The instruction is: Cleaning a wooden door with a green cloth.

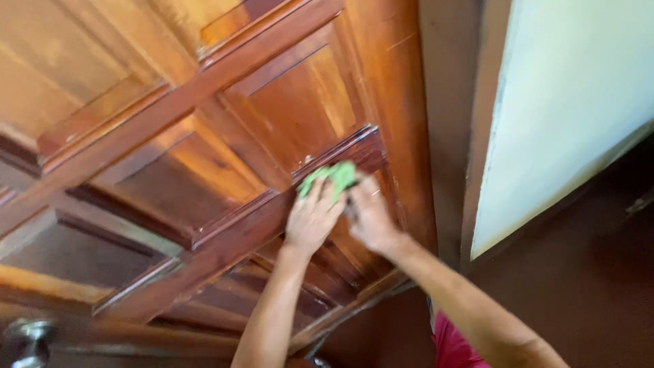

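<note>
My left hand presses a crumpled green cloth against the moulded rail of a brown panelled wooden door. My right hand rests right beside it on the same rail, fingers curled near the cloth's edge; something small and dark seems to sit between its fingers, but I cannot make it out. Both forearms reach up from the bottom of the view.
The door frame runs along the door's right side, with a pale wall beyond it. A metal door knob shows at the bottom left. Dark reddish floor lies at right, and a bit of pink clothing at the bottom.
</note>
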